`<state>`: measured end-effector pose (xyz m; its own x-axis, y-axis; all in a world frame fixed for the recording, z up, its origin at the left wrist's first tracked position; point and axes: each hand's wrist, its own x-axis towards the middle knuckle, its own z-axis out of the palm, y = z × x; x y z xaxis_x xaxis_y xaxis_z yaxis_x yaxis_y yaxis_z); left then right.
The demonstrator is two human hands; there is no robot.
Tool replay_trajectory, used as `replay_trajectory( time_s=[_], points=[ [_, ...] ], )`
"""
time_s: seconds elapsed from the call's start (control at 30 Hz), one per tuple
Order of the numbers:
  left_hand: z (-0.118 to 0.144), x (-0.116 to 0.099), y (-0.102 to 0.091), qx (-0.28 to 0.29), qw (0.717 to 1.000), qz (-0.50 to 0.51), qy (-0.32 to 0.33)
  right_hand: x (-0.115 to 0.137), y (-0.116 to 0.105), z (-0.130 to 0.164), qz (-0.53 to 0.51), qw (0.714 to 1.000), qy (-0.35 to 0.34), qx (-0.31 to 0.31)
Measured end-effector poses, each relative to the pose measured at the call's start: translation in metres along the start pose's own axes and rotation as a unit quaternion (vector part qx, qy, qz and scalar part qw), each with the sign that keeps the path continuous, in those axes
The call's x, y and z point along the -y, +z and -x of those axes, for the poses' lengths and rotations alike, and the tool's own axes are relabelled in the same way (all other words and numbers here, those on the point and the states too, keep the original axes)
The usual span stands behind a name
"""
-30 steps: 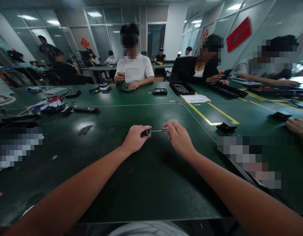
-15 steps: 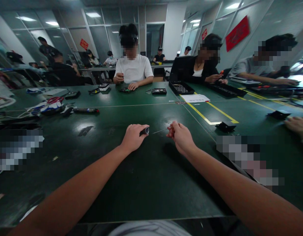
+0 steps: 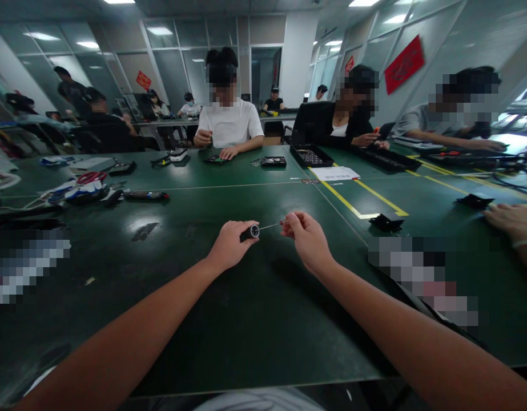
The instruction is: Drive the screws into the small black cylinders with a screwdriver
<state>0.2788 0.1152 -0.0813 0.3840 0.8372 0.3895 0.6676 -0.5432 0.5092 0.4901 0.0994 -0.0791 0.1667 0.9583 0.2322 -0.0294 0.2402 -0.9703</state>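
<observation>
The left hand (image 3: 229,246) fingers wrap a short black handle with a silver end (image 3: 251,231). The thin metal rod (image 3: 269,226) lies sideways, its far end hidden in pinching right hand (image 3: 305,237) fingers, above the green bench (image 3: 229,319).

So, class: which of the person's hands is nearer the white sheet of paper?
Right. The right hand lies below and left of the paper; the left hand sits further left.

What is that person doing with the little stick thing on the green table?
The person's left hand grips a short black cylinder with a silver ring end. The right hand pinches a thin metal rod with a red end, its tip right at the cylinder's opening. Both hands hover over the dark green table. Across it, other people work on small parts, beside a black tray.
</observation>
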Motion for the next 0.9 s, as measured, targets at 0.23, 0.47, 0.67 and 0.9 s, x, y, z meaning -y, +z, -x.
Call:
replay_trajectory(
  time_s=[0.23,0.47,0.67,0.9],
  points=[
    [0.0,0.001,0.0,-0.016,0.999,0.024,-0.02,0.009,0.0,0.005,0.068,0.995,-0.057,0.038],
    [-0.001,0.003,0.002,-0.022,1.0,0.016,0.001,0.016,0.0,0.011,0.123,0.99,-0.051,0.035],
    [0.0,0.001,0.001,-0.012,1.0,0.003,0.009,0.02,0.001,0.014,0.16,0.985,-0.057,0.015],
    [0.0,0.003,0.002,-0.013,1.0,0.001,0.007,0.021,-0.001,0.013,0.188,0.981,-0.036,0.029]
  ],
)
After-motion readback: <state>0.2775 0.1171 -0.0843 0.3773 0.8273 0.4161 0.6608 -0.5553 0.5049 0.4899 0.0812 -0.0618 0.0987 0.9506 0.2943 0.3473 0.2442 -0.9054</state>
